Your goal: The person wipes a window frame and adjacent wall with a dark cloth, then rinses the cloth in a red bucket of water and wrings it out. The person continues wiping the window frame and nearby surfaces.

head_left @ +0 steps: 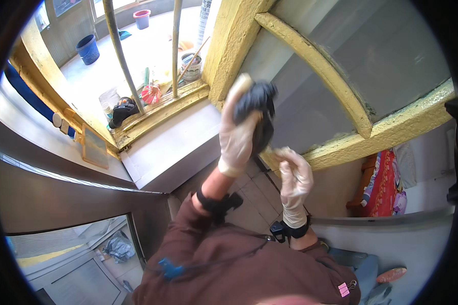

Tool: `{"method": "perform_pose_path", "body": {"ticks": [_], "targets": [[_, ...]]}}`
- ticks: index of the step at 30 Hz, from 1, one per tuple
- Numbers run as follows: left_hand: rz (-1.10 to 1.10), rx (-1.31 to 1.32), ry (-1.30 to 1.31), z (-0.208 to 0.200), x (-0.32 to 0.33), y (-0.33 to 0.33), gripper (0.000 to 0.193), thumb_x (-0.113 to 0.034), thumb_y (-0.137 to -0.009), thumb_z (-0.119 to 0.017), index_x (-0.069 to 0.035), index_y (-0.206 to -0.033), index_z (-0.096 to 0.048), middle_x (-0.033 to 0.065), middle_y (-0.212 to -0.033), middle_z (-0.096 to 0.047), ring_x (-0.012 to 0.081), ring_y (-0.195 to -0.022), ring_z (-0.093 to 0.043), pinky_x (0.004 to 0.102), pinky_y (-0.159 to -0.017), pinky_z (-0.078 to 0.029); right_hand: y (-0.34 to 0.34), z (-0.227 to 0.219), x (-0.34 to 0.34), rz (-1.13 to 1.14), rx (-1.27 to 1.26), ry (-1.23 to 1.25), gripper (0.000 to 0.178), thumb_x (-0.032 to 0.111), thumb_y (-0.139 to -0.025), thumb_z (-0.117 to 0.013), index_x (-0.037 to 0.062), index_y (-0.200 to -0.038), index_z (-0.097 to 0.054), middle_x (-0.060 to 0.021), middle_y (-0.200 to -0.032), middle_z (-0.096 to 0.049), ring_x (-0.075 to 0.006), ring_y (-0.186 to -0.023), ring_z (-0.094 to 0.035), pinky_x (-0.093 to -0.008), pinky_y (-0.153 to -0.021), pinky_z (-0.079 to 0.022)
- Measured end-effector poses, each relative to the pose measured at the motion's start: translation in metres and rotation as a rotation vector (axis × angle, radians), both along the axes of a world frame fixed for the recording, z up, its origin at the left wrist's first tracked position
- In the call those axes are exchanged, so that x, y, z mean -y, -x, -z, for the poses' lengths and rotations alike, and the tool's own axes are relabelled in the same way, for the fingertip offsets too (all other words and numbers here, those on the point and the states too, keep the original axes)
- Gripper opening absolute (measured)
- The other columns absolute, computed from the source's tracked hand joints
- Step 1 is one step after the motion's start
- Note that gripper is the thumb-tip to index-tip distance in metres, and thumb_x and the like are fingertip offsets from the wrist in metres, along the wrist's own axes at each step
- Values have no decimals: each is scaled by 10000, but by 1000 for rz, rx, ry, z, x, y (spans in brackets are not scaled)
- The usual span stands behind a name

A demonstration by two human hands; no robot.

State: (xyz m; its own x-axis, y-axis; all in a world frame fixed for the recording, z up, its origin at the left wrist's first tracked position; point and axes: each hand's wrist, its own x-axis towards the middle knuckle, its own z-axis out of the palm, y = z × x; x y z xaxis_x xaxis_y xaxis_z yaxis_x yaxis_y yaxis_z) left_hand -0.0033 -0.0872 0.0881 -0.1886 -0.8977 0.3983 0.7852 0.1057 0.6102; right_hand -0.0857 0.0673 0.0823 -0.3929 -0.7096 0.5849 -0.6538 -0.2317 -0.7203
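My left hand [236, 140], in a white glove, is raised in front of the window and grips a dark, crumpled bundle [259, 104] that looks like black cloth. Motion blurs the bundle, and part of it hangs below the fingers. My right hand [296, 180], also gloved, is lower and to the right. Its fingers are curled near the lower edge of the yellow window frame [336, 152]; whatever they hold, if anything, cannot be made out. Both wrists wear black straps.
A yellow sill [163, 112] with upright bars [176, 51] lies at the upper left. On it stand a tub with a stick [191, 68], a red fluted item [150, 94] and a black object [122, 111]. Beyond is a blue bucket [88, 50]. A red-covered bed [384, 183] is at right.
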Motion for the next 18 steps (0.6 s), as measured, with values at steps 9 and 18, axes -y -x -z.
{"method": "perform_pose_path", "body": {"ticks": [9,18], "targets": [[-622,137,322,-59,47,55,575,107,-713,-749,18,-1256,-582,200,-1288,-557,336,-1220,-534,392,-1081,-413,37,-22,-51,148,-136,256,126,-33,-955,-541,-46,-1069,-594,-160,-1016,-627,-217,-835,-662,-341,-718,-591],[-504,77,441,-48,34,42,533,173,-783,-641,-30,-1274,-587,151,-1259,-625,265,-1203,-588,364,-1040,-462,54,-14,-43,413,-370,268,135,-32,-915,-618,-27,-1049,-611,-135,-1005,-629,-235,-875,-645,-336,-792,-565]]}}
